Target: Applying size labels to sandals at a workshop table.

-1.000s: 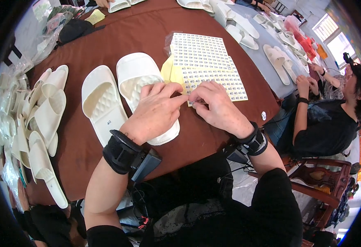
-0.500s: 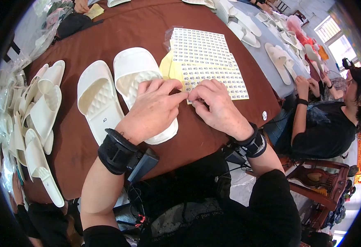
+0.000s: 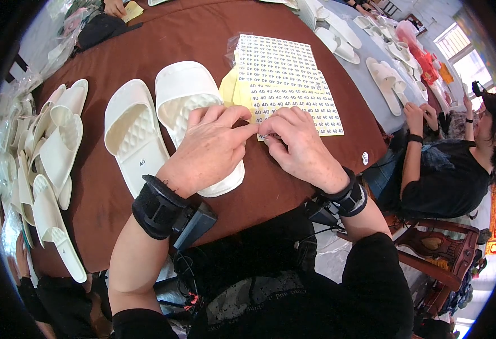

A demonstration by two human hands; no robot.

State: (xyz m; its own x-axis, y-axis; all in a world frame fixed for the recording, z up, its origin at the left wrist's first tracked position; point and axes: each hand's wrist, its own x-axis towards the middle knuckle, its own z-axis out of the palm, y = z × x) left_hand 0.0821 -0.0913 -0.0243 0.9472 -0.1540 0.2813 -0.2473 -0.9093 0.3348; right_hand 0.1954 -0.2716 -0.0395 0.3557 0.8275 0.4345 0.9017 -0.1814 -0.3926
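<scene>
At the near edge of the sticker sheet (image 3: 290,85), the fingertips of the left hand (image 3: 211,150) and right hand (image 3: 299,147) meet, pinched narrow on something too small to make out. The left hand lies over a white slipper (image 3: 188,99) just left of the sheet; a second white slipper (image 3: 132,133) lies farther left. Both rest on the brown table (image 3: 157,39), with a slipper stack (image 3: 44,164) well left of the sheet.
</scene>
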